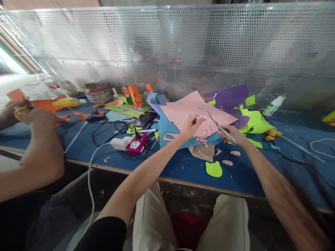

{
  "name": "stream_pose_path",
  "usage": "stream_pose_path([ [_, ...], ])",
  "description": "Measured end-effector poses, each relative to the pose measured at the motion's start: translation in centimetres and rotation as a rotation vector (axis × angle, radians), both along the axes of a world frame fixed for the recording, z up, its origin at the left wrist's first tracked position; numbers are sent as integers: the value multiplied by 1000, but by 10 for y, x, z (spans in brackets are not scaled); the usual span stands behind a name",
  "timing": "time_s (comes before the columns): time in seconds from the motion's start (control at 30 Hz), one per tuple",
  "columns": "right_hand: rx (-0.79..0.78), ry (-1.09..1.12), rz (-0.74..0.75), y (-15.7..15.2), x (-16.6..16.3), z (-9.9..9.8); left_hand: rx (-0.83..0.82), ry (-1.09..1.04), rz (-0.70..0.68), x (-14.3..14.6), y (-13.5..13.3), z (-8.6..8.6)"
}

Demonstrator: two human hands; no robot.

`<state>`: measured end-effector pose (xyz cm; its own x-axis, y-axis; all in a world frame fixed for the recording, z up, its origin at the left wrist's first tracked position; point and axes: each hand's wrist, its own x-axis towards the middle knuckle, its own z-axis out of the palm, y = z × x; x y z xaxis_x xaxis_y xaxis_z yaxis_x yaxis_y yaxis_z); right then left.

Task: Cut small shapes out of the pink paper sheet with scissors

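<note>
You sit at a long blue counter (183, 169) closed off at the back by a perforated metal screen (183, 42). Your left hand (191, 126) is pinched narrow on a pink scrap (201, 119), held just above the big pink sheet (188, 109). Your right hand (232, 135) is closed around the scissors (218, 126), whose blades point toward that scrap. A blue sheet (170, 129) lies under the pink one, with purple paper (230, 97) and lime-green paper (255, 122) heaped to the right. A green cut-out (214, 169) sits near the front edge among pink offcuts. A white glue bottle (273, 105) lies by the screen. Cables and a pink gadget (136, 144) clutter the left part. At the far left, a co-worker's hand (34, 116) rests by orange paper (52, 104).
</note>
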<state>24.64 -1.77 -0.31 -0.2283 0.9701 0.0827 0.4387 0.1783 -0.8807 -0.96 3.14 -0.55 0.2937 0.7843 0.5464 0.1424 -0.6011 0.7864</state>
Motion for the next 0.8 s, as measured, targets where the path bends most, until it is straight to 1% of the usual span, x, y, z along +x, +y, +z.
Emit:
stream_pose_path([
  [0.1,106,106,-30,2,-6,-3,1,12,-38,0,2,-2],
  [0.23,187,126,-179,1,-18,-7,16,46,-114,0,-4,-1],
  [0.3,218,161,-224,-1,-26,-7,19,80,-153,0,-8,0],
  [0.4,239,281,-226,-6,-39,-5,31,140,-205,1,-10,-1],
  [0.5,236,337,-220,-9,-47,-3,105,225,-242,0,-12,0],
  [0.57,249,321,-206,-9,-48,-3,156,293,-237,-1,-13,2],
  [0.63,270,306,-197,-8,-47,-4,177,333,-202,-2,-15,3],
  [0.73,293,321,-202,-6,-44,-5,184,320,-149,-3,-17,4],
  [0.8,302,339,-210,-6,-44,-5,205,304,-142,-2,-17,3],
])
